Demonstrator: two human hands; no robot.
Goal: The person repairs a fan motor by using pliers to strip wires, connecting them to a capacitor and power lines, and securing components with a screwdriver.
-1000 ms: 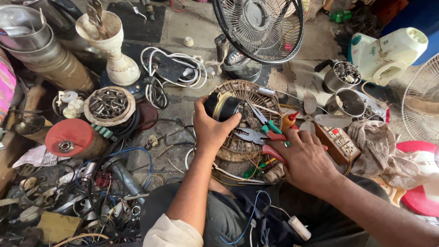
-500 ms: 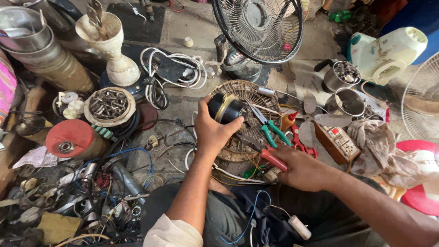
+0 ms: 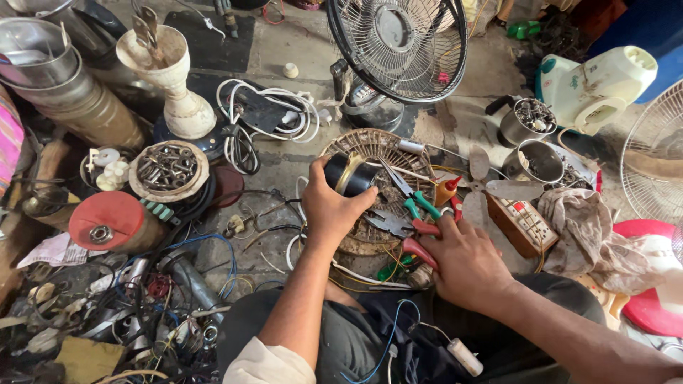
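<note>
Two hands at work over the brown round fan grille (image 3: 370, 146).

Left hand (image 3: 331, 210):
- wrapped round a black cylindrical part (image 3: 350, 174) with a brass-coloured band, thumb on one side, fingers curled over the other
- part held just above the grille's centre
- same grip, same spot as a second ago, so no change here

Right hand (image 3: 466, 263), changed:
- a second ago: spread flat over the tools on the grille's right side
- half a second ago: closing on a red handle
- now: pulled back to the grille's near-right edge, fingers bent and pressed down on the red-handled pliers (image 3: 421, 238), index stretched along the handle
- can't tell whether the pliers are lifted or lying on the grille

Green-handled pliers (image 3: 423, 206) lie untouched on the grille, right of the cylindrical part, just beyond the red ones.

Read on it: tool pick looks settled on the red pair, not the green. Grip reads as partial, pressing more than clamping. Pliers' nose points toward the held part, near it but not touching.

Right of the grille: orange socket box (image 3: 523, 224), then a crumpled rag (image 3: 590, 227), both clear of the hands.
</note>
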